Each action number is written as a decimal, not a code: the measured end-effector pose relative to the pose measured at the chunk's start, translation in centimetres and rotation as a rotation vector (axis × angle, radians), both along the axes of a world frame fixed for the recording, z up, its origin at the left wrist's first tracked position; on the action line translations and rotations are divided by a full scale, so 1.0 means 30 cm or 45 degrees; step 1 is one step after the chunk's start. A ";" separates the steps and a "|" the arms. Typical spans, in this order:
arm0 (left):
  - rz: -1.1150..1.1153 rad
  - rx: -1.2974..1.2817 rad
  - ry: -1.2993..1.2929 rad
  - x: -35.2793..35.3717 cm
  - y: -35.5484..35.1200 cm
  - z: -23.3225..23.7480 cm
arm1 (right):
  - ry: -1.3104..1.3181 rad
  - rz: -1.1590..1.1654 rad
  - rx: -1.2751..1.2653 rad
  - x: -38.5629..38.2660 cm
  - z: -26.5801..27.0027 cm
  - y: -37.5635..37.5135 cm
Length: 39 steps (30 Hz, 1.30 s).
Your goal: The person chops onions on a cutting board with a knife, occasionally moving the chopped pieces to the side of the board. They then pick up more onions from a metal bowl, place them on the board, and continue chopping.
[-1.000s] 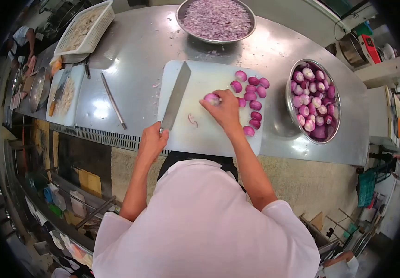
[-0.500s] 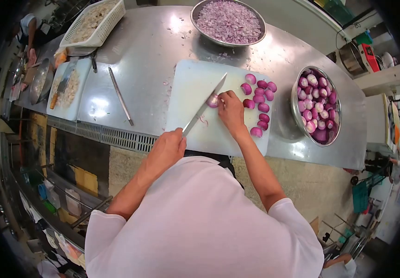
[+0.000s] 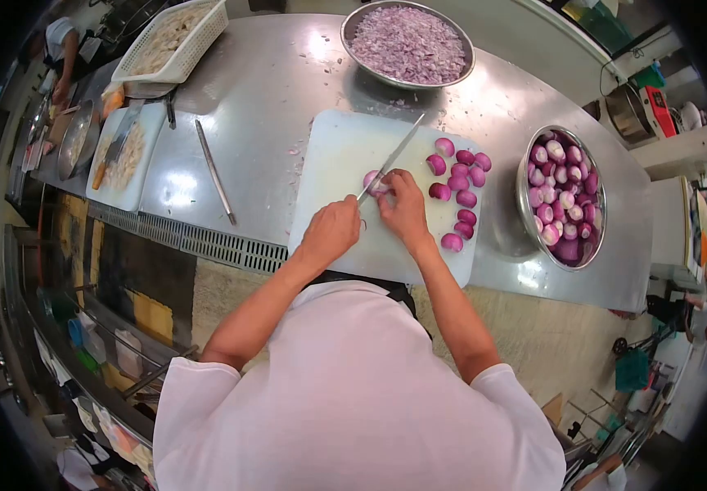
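My left hand [image 3: 330,232] is closed around the handle of a knife [image 3: 404,144], its blade pointing up and to the right. The blade crosses a peeled red onion [image 3: 371,177] on the white cutting board [image 3: 333,151]. Fingers of my right hand [image 3: 404,209] are bent onto that onion, close beside the blade. To the right of this hand, several halved or trimmed red onions [image 3: 459,184] lie in loose rows along the board's right side. Small peel scraps lie near my hands.
A steel bowl of whole peeled onions [image 3: 562,190] stands at right, and a bowl of chopped onion [image 3: 407,42] at the back. At left are a sharpening rod [image 3: 216,173], a second board [image 3: 147,131] with a cleaver [image 3: 116,147], and a white basket [image 3: 198,51]. Another person stands far left.
My left hand has moved up and right, pushing the knife forward across the onion, and now sits close to my right hand. The view has shifted slightly.
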State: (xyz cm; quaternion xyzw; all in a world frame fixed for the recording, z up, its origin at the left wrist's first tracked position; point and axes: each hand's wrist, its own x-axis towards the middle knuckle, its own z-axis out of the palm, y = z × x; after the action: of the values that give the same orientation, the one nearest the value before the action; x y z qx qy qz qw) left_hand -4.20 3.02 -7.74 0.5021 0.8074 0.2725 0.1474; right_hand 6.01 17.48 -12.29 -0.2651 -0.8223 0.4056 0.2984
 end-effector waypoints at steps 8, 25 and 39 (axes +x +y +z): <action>0.110 -0.195 -0.162 -0.043 -0.135 0.070 | -0.112 0.259 0.072 -0.016 0.074 -0.086; 0.159 -0.194 -0.177 0.020 -0.055 0.072 | -0.116 0.255 0.147 -0.040 0.021 -0.073; 0.138 -0.233 -0.223 0.030 -0.007 0.178 | 0.068 0.177 0.126 -0.020 -0.020 -0.085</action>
State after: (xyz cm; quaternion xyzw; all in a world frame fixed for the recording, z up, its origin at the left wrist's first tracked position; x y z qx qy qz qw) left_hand -3.30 2.81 -2.42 0.4167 0.8388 0.2482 0.2474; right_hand 5.42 14.92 -12.90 -0.1814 -0.8495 0.3911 0.3042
